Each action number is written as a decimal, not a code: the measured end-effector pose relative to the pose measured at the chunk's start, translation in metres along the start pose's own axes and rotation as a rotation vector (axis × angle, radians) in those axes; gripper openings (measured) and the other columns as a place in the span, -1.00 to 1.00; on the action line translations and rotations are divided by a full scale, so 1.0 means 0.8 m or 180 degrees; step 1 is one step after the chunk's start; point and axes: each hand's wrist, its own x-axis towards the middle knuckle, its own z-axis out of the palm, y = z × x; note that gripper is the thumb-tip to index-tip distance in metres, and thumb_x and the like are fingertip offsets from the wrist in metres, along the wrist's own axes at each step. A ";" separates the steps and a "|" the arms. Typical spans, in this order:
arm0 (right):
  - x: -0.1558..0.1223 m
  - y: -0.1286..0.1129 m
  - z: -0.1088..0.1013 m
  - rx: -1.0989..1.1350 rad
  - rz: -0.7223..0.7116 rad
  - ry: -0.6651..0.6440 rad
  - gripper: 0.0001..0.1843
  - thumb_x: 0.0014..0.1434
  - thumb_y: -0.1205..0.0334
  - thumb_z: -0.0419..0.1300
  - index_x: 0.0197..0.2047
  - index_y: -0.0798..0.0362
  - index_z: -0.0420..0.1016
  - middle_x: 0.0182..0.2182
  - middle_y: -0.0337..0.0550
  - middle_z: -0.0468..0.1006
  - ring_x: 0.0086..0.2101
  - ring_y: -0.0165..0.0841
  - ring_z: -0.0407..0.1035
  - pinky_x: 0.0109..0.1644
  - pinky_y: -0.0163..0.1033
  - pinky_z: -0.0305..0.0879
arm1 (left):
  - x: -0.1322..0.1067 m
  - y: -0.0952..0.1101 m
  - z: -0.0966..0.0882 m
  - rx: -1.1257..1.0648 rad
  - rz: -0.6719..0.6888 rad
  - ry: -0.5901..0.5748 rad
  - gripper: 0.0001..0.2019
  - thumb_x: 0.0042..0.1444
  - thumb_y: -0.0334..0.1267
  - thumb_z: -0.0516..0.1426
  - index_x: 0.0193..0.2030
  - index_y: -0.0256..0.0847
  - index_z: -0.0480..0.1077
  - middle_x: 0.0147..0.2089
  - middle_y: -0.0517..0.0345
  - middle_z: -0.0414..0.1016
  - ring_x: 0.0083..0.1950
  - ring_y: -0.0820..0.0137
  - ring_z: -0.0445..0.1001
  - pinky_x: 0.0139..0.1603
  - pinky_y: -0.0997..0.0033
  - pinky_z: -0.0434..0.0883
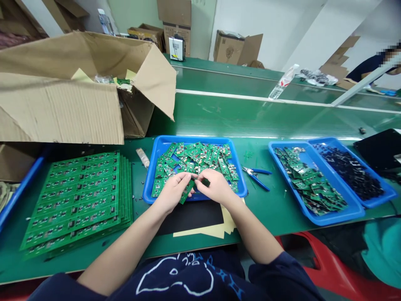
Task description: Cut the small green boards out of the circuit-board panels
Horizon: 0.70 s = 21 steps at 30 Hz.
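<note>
Two hands are working over the blue plastic tray; the left hand is grasping a small green circuit board, fingers closed on it; the right hand is pinching a dark green piece; loose circuit boards are lying inside the tray; green board panels are stacking left of it; blue side cutters are lying right of it.

Belt: a green conveyor belt sweeps across the scene, and that's our landmark!
Box: an open cardboard box at the belt's left end, flaps wide
Panels: a stack of green circuit panels in front of the belt, far left
Cutters: blue-handled side cutters right by the belt
Trays: a blue tray of green boards and a blue tray of black parts in front of the belt, far right
Bottle: a plastic bottle lying beyond the belt
</note>
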 end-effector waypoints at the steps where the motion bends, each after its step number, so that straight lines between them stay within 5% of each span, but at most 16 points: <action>1: 0.000 0.000 -0.003 0.0117 0.0131 -0.0075 -0.83 0.08 0.27 0.06 -0.54 0.03 0.28 -0.53 -0.23 0.39 -0.46 -0.40 0.28 -0.32 -0.28 0.21 | 0.000 0.000 0.000 0.0041 0.0008 0.0019 -0.68 0.03 -0.11 0.09 -0.20 -0.33 0.42 -0.53 0.19 0.40 -0.51 0.49 0.35 -0.51 0.52 0.33; 5: 0.002 0.001 -0.013 0.0391 0.0413 -0.0195 -0.83 0.10 0.26 0.07 -0.51 0.04 0.30 -0.53 -0.25 0.40 -0.48 -0.43 0.29 -0.37 -0.31 0.21 | 0.000 0.002 -0.002 0.0218 0.0102 0.0127 -0.65 0.02 -0.05 0.11 -0.21 -0.33 0.44 -0.52 0.17 0.43 -0.51 0.47 0.38 -0.51 0.50 0.34; 9: 0.002 0.002 -0.012 0.0319 0.0157 0.0067 -0.86 0.13 0.26 0.06 -0.46 0.04 0.35 -0.47 -0.19 0.44 -0.41 -0.38 0.33 -0.28 -0.26 0.27 | 0.001 0.003 -0.005 0.0487 0.0191 0.0109 -0.61 0.02 -0.01 0.10 -0.18 -0.29 0.47 -0.57 0.18 0.45 -0.55 0.44 0.40 -0.46 0.45 0.37; 14: 0.001 0.000 -0.009 0.0165 -0.0086 0.0904 -0.83 0.15 0.25 0.04 -0.19 0.03 0.39 -0.23 -0.04 0.48 -0.26 -0.30 0.38 -0.10 -0.13 0.31 | 0.000 0.004 -0.006 0.0905 0.0309 0.0077 -0.60 0.01 0.01 0.10 -0.17 -0.26 0.50 -0.59 0.18 0.47 -0.56 0.38 0.43 -0.42 0.40 0.39; 17: -0.001 -0.002 -0.013 0.0292 0.0084 0.1508 -0.81 0.15 0.25 0.04 -0.16 0.03 0.38 -0.31 -0.08 0.49 -0.37 -0.34 0.38 -0.18 -0.16 0.34 | -0.003 0.009 -0.004 0.1012 0.0516 0.0309 -0.62 0.03 -0.03 0.08 -0.15 -0.26 0.50 -0.48 0.13 0.50 -0.56 0.41 0.42 -0.41 0.39 0.41; 21: -0.003 -0.006 -0.014 0.0643 0.0232 0.0854 -0.86 0.11 0.20 0.09 -0.40 0.04 0.42 -0.53 -0.18 0.47 -0.54 -0.41 0.30 -0.42 -0.26 0.30 | -0.006 0.013 -0.004 0.1158 0.0971 0.0520 -0.64 0.08 -0.06 0.03 -0.12 -0.21 0.48 -0.17 0.04 0.45 -0.47 0.46 0.42 -0.32 0.40 0.43</action>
